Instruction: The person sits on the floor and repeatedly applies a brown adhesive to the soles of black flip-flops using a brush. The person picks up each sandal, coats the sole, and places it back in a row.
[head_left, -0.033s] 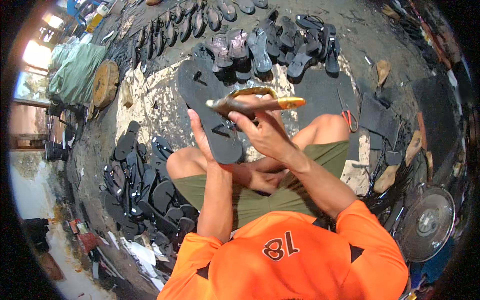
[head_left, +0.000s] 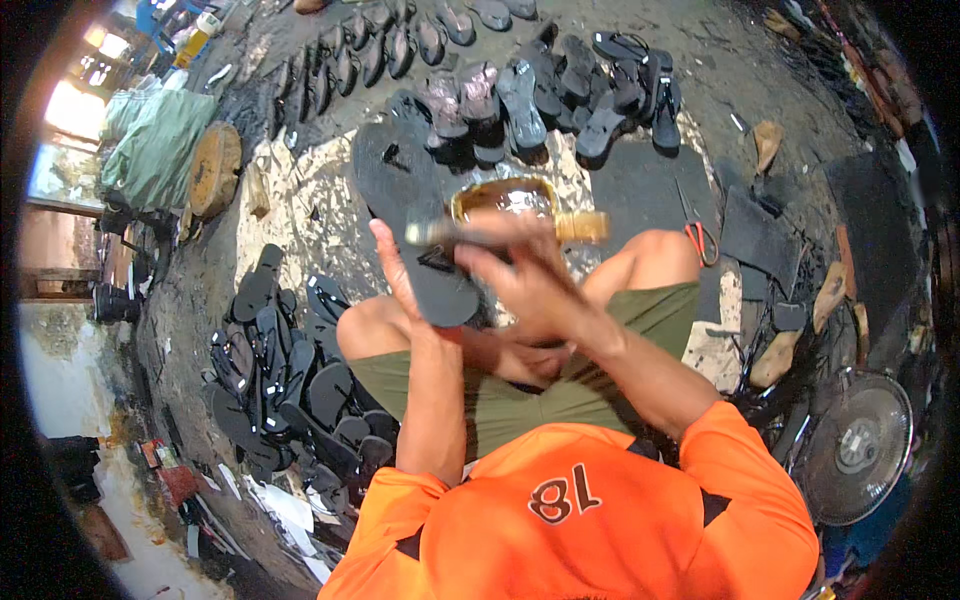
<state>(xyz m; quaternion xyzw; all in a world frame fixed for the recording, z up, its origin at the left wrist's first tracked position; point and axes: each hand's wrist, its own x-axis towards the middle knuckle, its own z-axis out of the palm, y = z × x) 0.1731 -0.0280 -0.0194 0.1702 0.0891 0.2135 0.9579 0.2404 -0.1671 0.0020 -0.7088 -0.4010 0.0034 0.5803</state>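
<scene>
My left hand (head_left: 402,285) is closed on a large black flip-flop sole (head_left: 390,192), its thumb along the left edge. Small black strap pieces stick up from the sole's face. My right hand (head_left: 520,280), smeared by motion, grips a stick-like tool (head_left: 580,227) with a yellowish right end and a pale left tip. That left tip overlaps the sole in view; whether they touch I cannot tell. Just beyond the right hand is an open container (head_left: 505,194) with a shiny amber inside, partly hidden by the hand and tool.
Finished-looking dark sandals (head_left: 525,105) stand in rows ahead, and a pile of black flip-flops (head_left: 270,360) lies by my left knee. Red-handled scissors (head_left: 705,245) rest beside a black sheet (head_left: 645,190). Wooden shoe lasts (head_left: 775,358) and a round fan (head_left: 855,445) are at right.
My right hand and the tool have shifted slightly downward and blurred, so more of the container's amber inside shows. The left hand and sole have barely moved.
</scene>
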